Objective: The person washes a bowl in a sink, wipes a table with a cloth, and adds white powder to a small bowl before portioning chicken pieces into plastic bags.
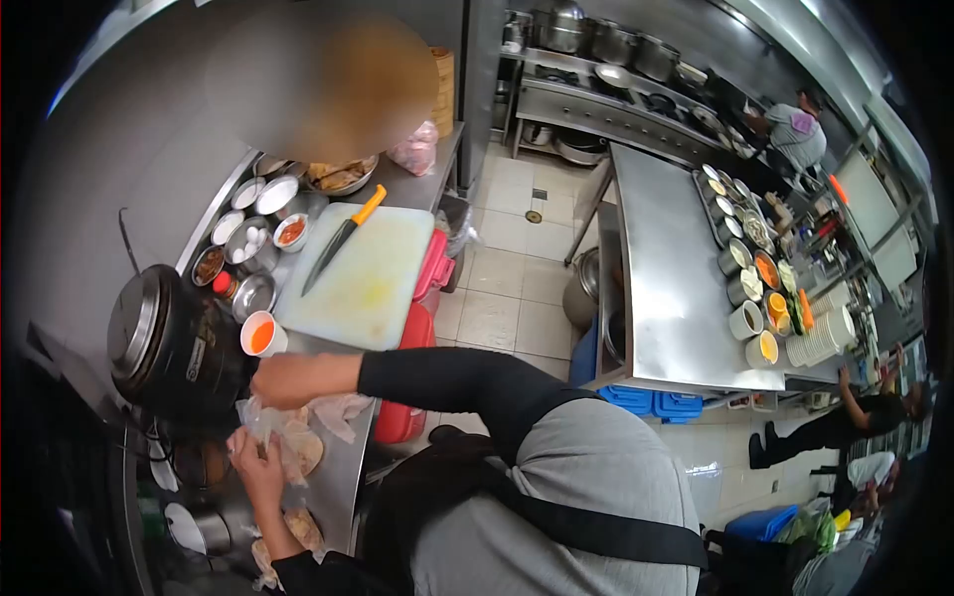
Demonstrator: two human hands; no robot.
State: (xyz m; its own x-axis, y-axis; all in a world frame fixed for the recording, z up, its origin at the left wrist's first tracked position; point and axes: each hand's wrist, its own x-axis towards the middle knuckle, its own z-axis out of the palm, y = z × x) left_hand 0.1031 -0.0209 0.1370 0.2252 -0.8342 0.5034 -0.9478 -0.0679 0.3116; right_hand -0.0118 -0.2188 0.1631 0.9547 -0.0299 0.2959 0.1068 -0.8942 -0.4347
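Note:
A clear plastic bag (260,417) lies at the steel counter's edge with pale pieces of raw meat, which look like chicken (304,445), in or beside it. My right hand (290,381) is closed at the bag's upper end, its fingers mostly turned from view. Lower down, the fingers of my left hand (258,467) pinch the side of the same bag. Another pale piece of meat (340,415) rests to the right of the bag. More bagged pieces (301,531) lie beside my left forearm. Just above my right hand stands a white cup of orange sauce (261,336).
A white cutting board (363,278) carries a yellow-handled knife (343,238). Bowls of ingredients (253,238) crowd the wall side, near a black lidded cooker (169,338). Across the aisle is a steel table (666,278) with several containers. Other people stand farther off.

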